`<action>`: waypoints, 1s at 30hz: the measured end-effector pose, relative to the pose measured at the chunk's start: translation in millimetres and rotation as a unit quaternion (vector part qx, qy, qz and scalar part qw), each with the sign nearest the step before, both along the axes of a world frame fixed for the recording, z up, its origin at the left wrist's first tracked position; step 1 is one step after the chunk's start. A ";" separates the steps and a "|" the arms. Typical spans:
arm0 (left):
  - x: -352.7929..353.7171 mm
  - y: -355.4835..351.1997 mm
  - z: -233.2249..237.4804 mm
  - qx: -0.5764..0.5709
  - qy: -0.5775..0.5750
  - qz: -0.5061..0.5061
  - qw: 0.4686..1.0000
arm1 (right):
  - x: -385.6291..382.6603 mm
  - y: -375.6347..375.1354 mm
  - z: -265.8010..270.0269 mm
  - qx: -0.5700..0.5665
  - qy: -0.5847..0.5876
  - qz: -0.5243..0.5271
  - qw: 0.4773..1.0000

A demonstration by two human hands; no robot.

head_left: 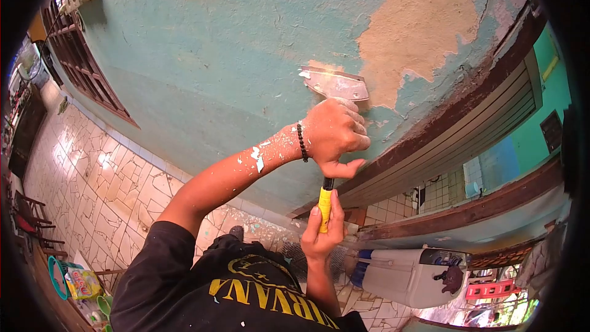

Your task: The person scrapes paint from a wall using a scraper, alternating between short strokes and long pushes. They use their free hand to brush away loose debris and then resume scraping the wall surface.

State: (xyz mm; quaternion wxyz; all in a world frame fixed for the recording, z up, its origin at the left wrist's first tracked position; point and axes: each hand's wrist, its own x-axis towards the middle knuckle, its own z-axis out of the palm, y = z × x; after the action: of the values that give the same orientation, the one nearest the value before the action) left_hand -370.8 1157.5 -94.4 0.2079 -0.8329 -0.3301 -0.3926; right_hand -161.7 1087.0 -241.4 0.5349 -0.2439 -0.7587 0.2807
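Note:
A paint scraper (338, 85) has its wide, dusty metal head against the turquoise wall (246, 43), beside a patch of bare plaster (418, 31). Just below the head, my left hand (337, 132) is closed around the tool's shaft, with the thumb sticking out to the right. White paint flakes cling to that forearm near a black beaded bracelet (302, 142). Lower down, my right hand (324, 233) grips the scraper's yellow handle (324, 206) with fingers wrapped round it. Part of the shaft is hidden behind my left hand.
A brown wooden door frame (430, 129) borders the wall on the right. Paint crumbs lie on the tiled floor (117, 190) by the wall base. A white washing machine (399, 276) stands low right. A barred window (83, 61) is at left.

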 end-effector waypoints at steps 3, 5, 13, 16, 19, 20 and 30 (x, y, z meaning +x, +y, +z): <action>10.3 3.6 -20.8 -0.012 -0.025 -0.008 1.000 | 10.4 -8.5 -16.5 -0.022 -0.017 -0.005 1.000; 25.5 5.1 -48.3 -0.055 -0.032 -0.001 0.998 | 20.7 -10.7 -37.6 -0.024 -0.024 -0.016 0.999; 38.1 20.2 -74.9 -0.031 -0.044 -0.031 0.998 | 41.6 -2.8 -49.4 0.012 -0.059 -0.059 0.996; 14.4 16.8 -22.7 -0.001 -0.031 -0.022 0.999 | 17.7 6.2 -8.7 0.021 -0.021 -0.058 0.998; 13.8 8.0 -4.8 -0.004 -0.025 -0.015 1.000 | 14.2 2.6 10.5 0.018 -0.017 -0.043 0.999; 14.4 6.6 -4.6 -0.010 -0.023 -0.011 1.000 | 14.4 1.4 10.5 0.016 -0.016 -0.039 0.999; 37.0 18.5 -72.3 -0.115 0.010 -0.015 0.993 | 35.2 -10.9 -79.7 -0.073 -0.012 -0.018 0.997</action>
State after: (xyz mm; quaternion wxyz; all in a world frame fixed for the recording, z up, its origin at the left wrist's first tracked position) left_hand -333.9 1176.0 -166.7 0.1080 -0.8598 -0.3588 -0.3470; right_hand -126.5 1076.1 -321.1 0.5119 -0.2994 -0.7378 0.3225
